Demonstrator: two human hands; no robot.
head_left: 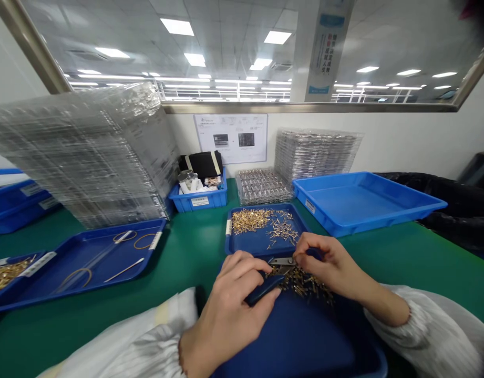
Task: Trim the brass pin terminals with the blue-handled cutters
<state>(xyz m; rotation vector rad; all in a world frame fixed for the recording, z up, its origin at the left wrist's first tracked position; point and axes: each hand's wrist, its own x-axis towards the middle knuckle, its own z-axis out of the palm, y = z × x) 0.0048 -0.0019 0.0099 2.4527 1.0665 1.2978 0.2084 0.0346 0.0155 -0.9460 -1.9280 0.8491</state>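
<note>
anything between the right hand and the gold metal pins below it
Nothing visible blocks the right hand from the gold metal pins; the metal pliers with dark blue handles, in the left hand, point in from the left.

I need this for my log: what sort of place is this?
Likely a factory assembly or sorting workplace: blue-handled pliers in the left hand, small metal pins in a blue tray, and a printed sheet posted behind.

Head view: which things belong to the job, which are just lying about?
Likely in use:
blue-handled pliers in left hand
right hand at their tip
metal pins
front tray

Apparently idle:
cotton swab
bright-blue tray
small blue bin
</note>
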